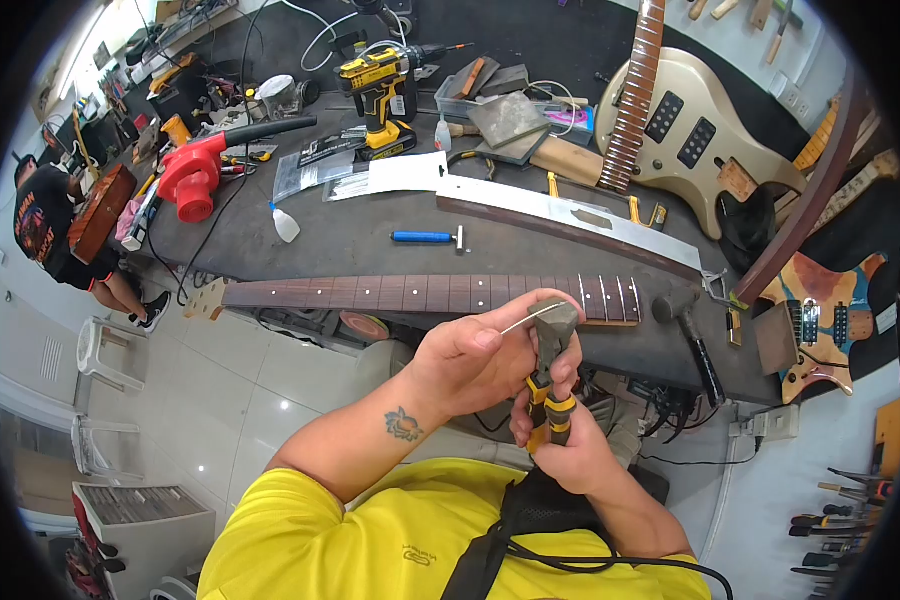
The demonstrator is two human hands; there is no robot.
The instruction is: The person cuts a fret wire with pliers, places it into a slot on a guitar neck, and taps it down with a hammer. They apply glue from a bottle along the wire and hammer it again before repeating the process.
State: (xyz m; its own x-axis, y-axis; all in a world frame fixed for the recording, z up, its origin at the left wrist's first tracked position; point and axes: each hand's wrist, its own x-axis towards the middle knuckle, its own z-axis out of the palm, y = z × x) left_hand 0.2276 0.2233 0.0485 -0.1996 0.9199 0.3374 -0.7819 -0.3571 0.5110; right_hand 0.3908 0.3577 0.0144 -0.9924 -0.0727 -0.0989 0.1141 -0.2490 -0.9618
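My right hand [567, 440] is closed around the yellow-and-black handles of end-cutting pliers [554, 335], whose jaws point up. My left hand [475, 355] pinches a short piece of fret wire [520, 321] between thumb and fingers. One end of the wire reaches the plier jaws; whether they grip it cannot be seen clearly. Just beyond both hands, a guitar neck [370, 293] with a dark, dotted fingerboard lies along the bench's near edge. Bright metal frets [618, 300] show at its right end, while thin slot lines cross the rest.
On the bench [360, 262] lie a blue-handled tool [425, 238], a hammer [685, 335], a long white-topped beam [570, 222], a yellow drill [378, 95] and a red blower [192, 175]. A cream guitar [695, 130] stands at back right. Another person [50, 215] holds a guitar body at far left.
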